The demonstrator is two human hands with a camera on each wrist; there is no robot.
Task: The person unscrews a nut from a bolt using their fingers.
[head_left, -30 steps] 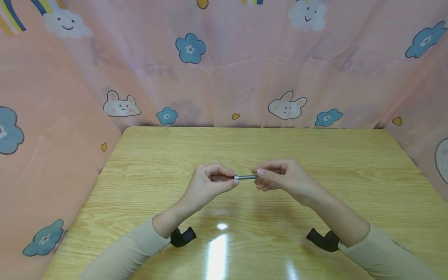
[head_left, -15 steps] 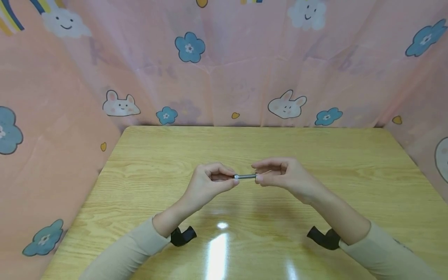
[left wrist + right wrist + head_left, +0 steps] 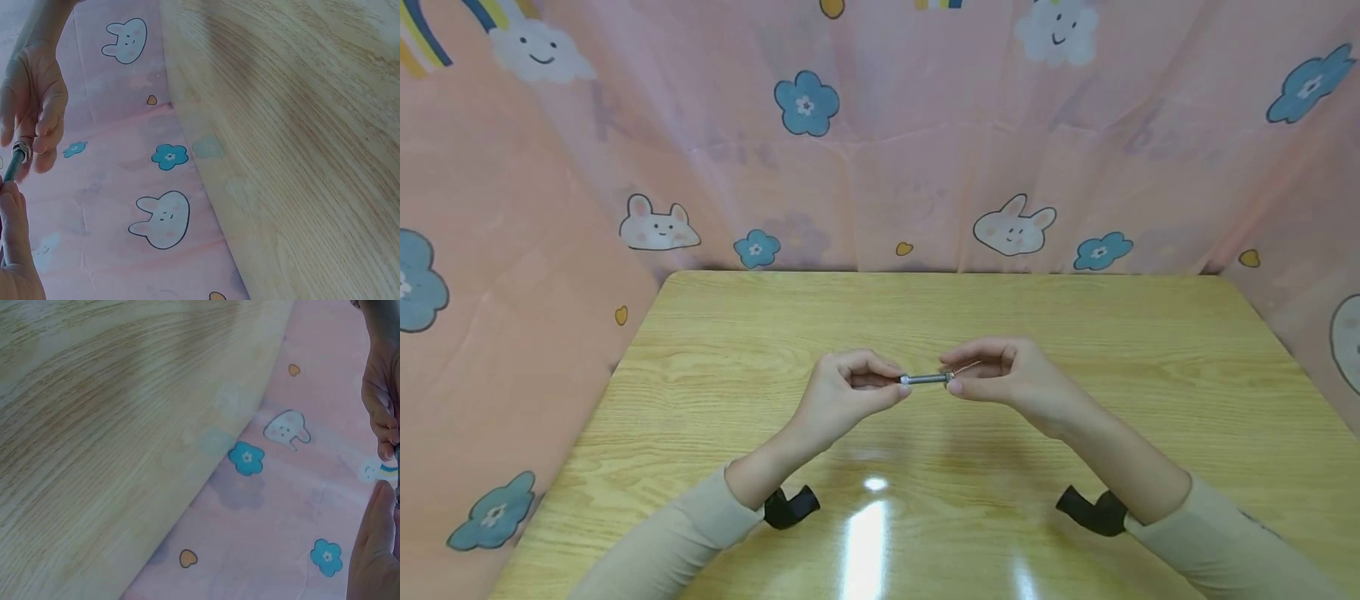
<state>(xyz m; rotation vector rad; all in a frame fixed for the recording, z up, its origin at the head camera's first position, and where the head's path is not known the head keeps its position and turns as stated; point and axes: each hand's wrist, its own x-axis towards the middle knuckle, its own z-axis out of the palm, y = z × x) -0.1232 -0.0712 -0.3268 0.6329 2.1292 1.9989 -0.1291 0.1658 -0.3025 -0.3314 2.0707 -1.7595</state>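
Observation:
A threaded metal bolt (image 3: 927,379) lies level between the two hands, raised over the table. My left hand (image 3: 846,387) pinches its left end between thumb and fingers, by a bright metal collar (image 3: 906,380); the tip beyond is hidden. At the right end sits a metal nut (image 3: 949,379), with the thumb and bent fingers of my right hand (image 3: 1015,375) around it. The left wrist view shows the thread and the nut (image 3: 21,150) against the right fingertips. In the right wrist view the bolt is mostly cut off at the edge.
The wood-grain table (image 3: 760,317) spreads beneath both hands, with a light glare near its front. A pink patterned cloth (image 3: 895,175) hangs behind it and along both sides. Black straps (image 3: 792,507) show at the wrists.
The right thumb and fingers shift around the nut, the thumb moving from the top to its near underside. The left hand and the bolt stay nearly still.

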